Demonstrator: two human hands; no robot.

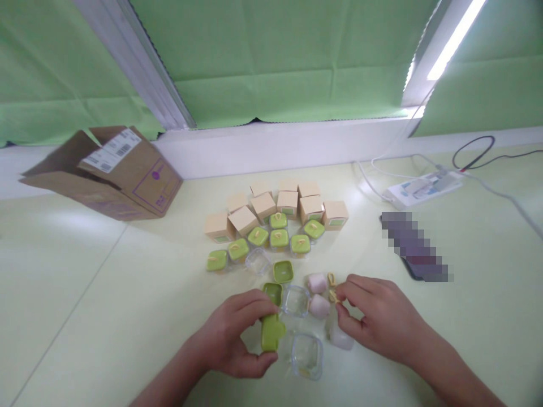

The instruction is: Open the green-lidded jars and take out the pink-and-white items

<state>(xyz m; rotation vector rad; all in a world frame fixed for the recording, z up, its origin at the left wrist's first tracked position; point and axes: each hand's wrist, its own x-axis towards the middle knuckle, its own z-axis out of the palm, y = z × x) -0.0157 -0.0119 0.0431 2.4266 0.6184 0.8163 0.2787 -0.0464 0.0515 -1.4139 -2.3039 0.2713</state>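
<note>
My left hand (240, 333) grips a green lid (270, 333) on its edge between thumb and fingers. My right hand (377, 316) pinches a small yellow loop (333, 296), with a second yellow loop (331, 278) lying just beyond it. Between the hands are a clear square container (307, 357) and another clear container (296, 301). Two more green lids, one farther off (283, 272) and one partly behind my left fingers (272, 292), lie upside down. Pale pinkish rounded pieces (317, 283) sit beside my right hand, one partly hidden under it.
Several green-lidded containers (279, 239) with yellow loops stand ahead, near an uncovered clear container (258, 261). Small cardboard boxes (287, 203) are behind them. An open carton (144, 181) stands at left; a power strip (424, 187) with cables and a blurred dark phone-like object (413, 249) lie right.
</note>
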